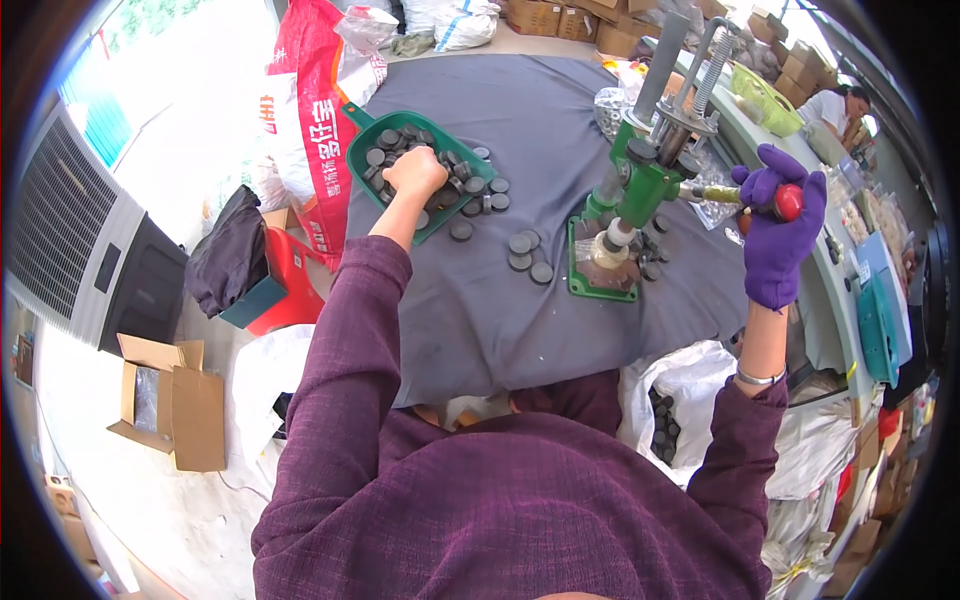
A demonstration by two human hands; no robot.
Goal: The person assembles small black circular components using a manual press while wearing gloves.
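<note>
Green scoop (378, 126), frame's upper L: bare L hand (417, 175) on blk discs (400, 137), fingers curled, can't tell if gripping; gloved R hand (783, 230) grasps red knob (789, 203), upper R!

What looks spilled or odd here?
Some dark discs lie scattered on the grey cloth, outside the green scoop holding many more, so they may have spilled. Also, only the right hand wears a glove; the left hand is bare.

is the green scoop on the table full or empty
Well loaded, not empty: dark discs are heaped inside the green scoop, and the left hand is in among them. Whether it is filled to capacity, I cannot tell.
</note>
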